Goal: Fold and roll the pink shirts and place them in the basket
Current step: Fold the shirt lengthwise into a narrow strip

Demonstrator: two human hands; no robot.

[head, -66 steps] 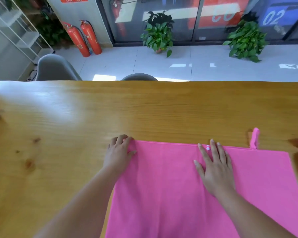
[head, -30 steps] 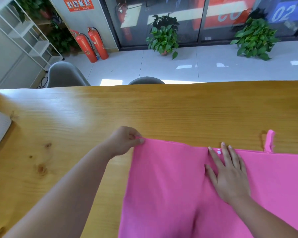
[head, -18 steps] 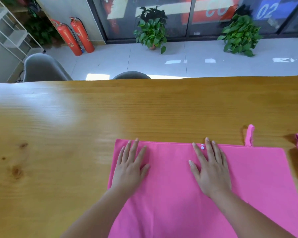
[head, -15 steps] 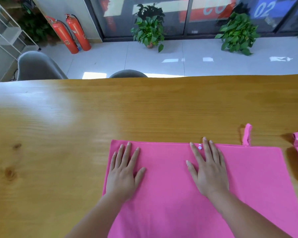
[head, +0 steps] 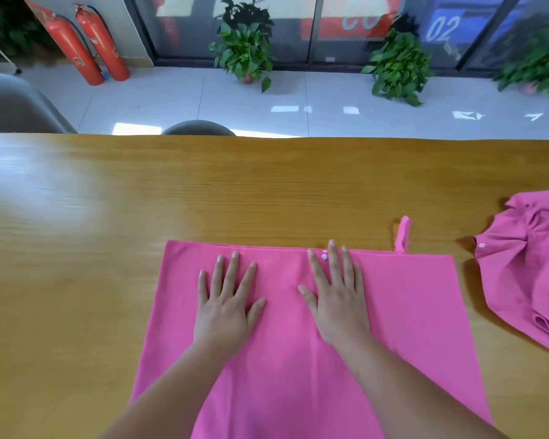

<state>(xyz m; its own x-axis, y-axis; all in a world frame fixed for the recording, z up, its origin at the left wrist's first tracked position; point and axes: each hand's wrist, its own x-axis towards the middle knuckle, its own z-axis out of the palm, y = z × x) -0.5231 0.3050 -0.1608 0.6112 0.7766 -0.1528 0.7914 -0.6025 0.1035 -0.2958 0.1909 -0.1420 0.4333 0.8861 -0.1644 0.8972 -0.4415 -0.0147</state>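
Both left grip [head: 225, 307] and right grip [head: 336, 299] lie spread on a pink shirt [head: 409, 312] on the wooden worktop [head: 203, 191]. Fire extinguishers [head: 103, 42] and potted plants [head: 244, 49] stand beyond.

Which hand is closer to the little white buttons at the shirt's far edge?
Right. The white buttons sit between the fingers of the right hand, which lies flat on the spread shirt; the left hand lies flat farther left.

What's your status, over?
Left grip, right grip pressing flat on spread pink shirt. Not yet rolled. Second shirt crumpled at right. No basket in view.
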